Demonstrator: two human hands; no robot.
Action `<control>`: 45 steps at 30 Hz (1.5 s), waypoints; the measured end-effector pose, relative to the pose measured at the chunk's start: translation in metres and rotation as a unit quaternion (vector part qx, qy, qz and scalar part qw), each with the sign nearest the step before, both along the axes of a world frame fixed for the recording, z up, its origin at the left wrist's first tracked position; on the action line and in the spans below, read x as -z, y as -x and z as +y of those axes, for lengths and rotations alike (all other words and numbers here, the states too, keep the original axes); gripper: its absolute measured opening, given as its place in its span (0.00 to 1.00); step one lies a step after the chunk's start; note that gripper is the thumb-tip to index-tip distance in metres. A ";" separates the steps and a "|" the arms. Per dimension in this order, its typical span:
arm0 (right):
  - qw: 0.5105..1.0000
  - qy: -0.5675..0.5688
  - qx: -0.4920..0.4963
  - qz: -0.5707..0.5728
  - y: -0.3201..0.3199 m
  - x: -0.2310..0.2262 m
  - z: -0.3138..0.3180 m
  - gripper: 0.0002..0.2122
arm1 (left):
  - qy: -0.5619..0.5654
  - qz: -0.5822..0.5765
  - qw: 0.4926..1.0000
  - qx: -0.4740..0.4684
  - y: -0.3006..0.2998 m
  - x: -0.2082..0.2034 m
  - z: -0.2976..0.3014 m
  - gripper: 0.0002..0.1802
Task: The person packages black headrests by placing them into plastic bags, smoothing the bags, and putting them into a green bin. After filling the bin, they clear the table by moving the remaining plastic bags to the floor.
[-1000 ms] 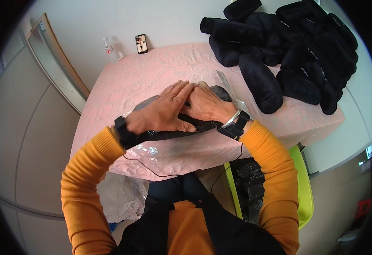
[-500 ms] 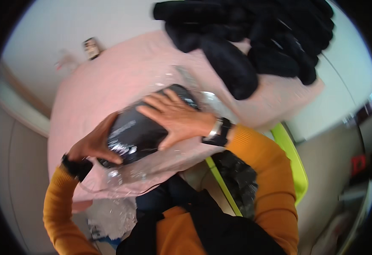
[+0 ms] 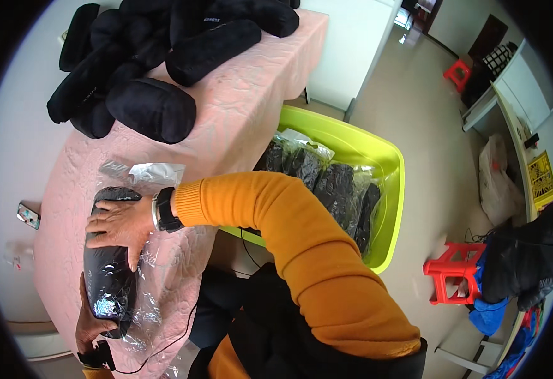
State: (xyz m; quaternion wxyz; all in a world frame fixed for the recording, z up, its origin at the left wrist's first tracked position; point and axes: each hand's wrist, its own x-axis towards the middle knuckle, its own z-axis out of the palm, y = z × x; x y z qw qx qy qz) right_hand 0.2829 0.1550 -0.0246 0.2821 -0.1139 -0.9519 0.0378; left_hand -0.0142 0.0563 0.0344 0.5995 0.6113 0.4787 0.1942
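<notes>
Here, resting the right hand point(image 3: 125, 222), with loose, spread fingers, across the far half of the plastic-wrapped black pillow point(image 3: 107, 273) on the pink cloth point(image 3: 61, 196); grasping its near end with the left hand point(image 3: 90, 325), between thumb and fingers along the left edge.

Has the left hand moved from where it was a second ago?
Yes: the left hand has shifted along the bagged cushion, farther from the heap of black cushions.
</notes>
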 end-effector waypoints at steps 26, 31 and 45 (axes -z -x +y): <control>0.770 0.451 0.136 0.430 -0.028 0.047 -0.121 0.38 | -0.216 0.068 0.958 -0.175 0.023 0.034 -0.047 0.69; 0.584 0.696 0.055 0.414 -0.010 0.052 -0.119 0.40 | -0.227 -0.045 0.950 -0.207 0.017 0.047 -0.051 0.63; 0.623 0.469 0.031 0.626 -0.095 0.011 -0.195 0.32 | -0.450 0.010 0.892 -0.048 -0.195 0.044 -0.104 0.59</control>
